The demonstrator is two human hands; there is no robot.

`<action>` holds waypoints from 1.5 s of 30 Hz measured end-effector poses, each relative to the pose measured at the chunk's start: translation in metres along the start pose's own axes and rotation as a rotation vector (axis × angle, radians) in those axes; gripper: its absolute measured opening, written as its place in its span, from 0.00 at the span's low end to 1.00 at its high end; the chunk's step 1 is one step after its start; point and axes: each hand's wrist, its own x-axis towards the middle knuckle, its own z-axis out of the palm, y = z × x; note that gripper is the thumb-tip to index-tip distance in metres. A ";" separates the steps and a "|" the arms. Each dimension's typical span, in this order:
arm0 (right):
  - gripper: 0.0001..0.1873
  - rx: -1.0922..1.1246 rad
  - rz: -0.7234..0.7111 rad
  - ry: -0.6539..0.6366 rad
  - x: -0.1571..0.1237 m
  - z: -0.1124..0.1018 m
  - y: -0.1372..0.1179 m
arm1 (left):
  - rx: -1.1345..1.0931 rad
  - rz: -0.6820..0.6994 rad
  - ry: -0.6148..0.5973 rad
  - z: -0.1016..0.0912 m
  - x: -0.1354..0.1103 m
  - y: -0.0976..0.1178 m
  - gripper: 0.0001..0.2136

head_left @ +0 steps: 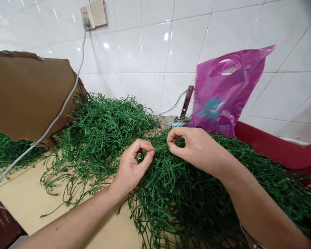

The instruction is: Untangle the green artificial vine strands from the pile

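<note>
A large heap of thin green plant stems (166, 193) with small branching tips, artificial by their look, lies under and around both hands. Above its near left part, my left hand (134, 166) is closed in a pinch, thumb tip against forefinger. A short way to the right, my right hand (194, 148) also pinches, its thumb and forefinger forming a ring. The two pinches are apart, facing each other. Whatever sits between the fingertips of either hand is too small to tell against the green. A second pile of green stems (106, 124) spreads to the left.
A brown cardboard box (28, 93) stands at the left, with a grey cable (67, 100) hanging in front of it from a wall socket (86, 17). A purple plastic bag (223, 93) stands against the tiled wall. Behind the right heap is a red surface (274, 145).
</note>
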 end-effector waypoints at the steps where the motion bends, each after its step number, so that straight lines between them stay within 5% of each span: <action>1: 0.06 0.039 0.000 0.007 0.000 -0.001 0.001 | -0.004 -0.017 0.001 0.000 0.000 0.002 0.00; 5: 0.05 0.337 0.039 -0.062 0.001 0.003 -0.005 | -0.048 -0.150 -0.032 0.002 0.000 0.008 0.11; 9: 0.07 0.479 0.032 -0.162 0.003 0.009 -0.013 | -0.136 -0.203 0.000 0.003 0.003 0.007 0.07; 14: 0.07 0.370 0.034 -0.110 0.004 0.010 -0.007 | -0.156 -0.199 0.069 0.000 0.006 0.003 0.05; 20: 0.05 0.201 -0.010 -0.149 0.000 0.009 -0.008 | -0.145 -0.260 -0.019 -0.002 0.007 0.004 0.07; 27: 0.04 0.463 -0.008 -0.048 0.002 0.010 -0.015 | -0.235 -0.218 -0.041 -0.001 0.005 0.010 0.07; 32: 0.05 0.278 -0.065 0.025 0.002 0.012 -0.012 | -0.236 -0.100 -0.064 0.000 0.008 0.011 0.04; 39: 0.07 0.076 -0.147 0.078 0.002 0.012 -0.003 | -0.128 -0.173 -0.163 0.004 0.008 0.008 0.06; 45: 0.07 0.203 -0.046 0.115 0.006 0.019 -0.001 | -0.225 -0.181 -0.208 0.004 0.012 0.015 0.09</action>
